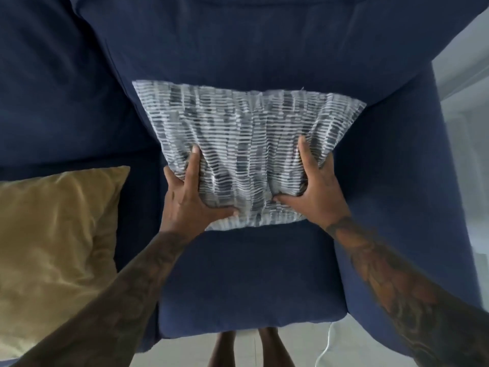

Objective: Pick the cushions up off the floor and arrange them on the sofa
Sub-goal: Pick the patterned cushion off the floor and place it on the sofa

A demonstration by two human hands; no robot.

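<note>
- Right now the left hand and right hand are both clamped on the grey striped cushion's lower corners, pressing it against the sofa back.
- Best to push evenly, so it stands square.
- Off beyond the left hand, a gold cushion already rests on the seat.

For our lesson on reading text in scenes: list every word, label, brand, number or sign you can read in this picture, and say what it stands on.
None: no readable text anywhere in the head view.
Patterned cushion, held by the left hand and the right hand: only grey and white dashes, no letters.
Gold cushion: plain fabric.
Blue sofa: no tag or label showing.
Forearm tattoos: too blurred to tell whether they hold any lettering.
</note>
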